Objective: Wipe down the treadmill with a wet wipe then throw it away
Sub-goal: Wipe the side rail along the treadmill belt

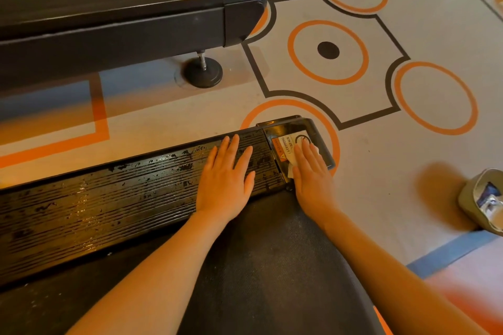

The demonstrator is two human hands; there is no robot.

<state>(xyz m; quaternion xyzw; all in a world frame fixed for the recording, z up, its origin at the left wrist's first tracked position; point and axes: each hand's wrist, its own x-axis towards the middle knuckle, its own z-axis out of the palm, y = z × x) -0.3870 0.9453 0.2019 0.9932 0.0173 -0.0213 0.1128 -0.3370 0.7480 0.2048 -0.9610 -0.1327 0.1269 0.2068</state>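
The treadmill's black ribbed side rail (pixel 109 198) runs across the lower left, shiny with wet streaks. Its glossy end cap (pixel 317 128) carries a white and orange warning label. My right hand (pixel 310 171) lies flat on that end cap and presses a white wet wipe (pixel 291 168) against it; the wipe's edges show beside my fingers. Flat on the rail just left of the cap rests my left hand (pixel 226 179), fingers spread, holding nothing. The dark running belt (pixel 272 266) fills the bottom centre under my forearms.
A second black treadmill (pixel 122 13) with a round levelling foot (pixel 202 72) stands across the top left. The floor has orange rings and black lines. A small bin (pixel 481 198) lined with a shiny bag sits at the right edge.
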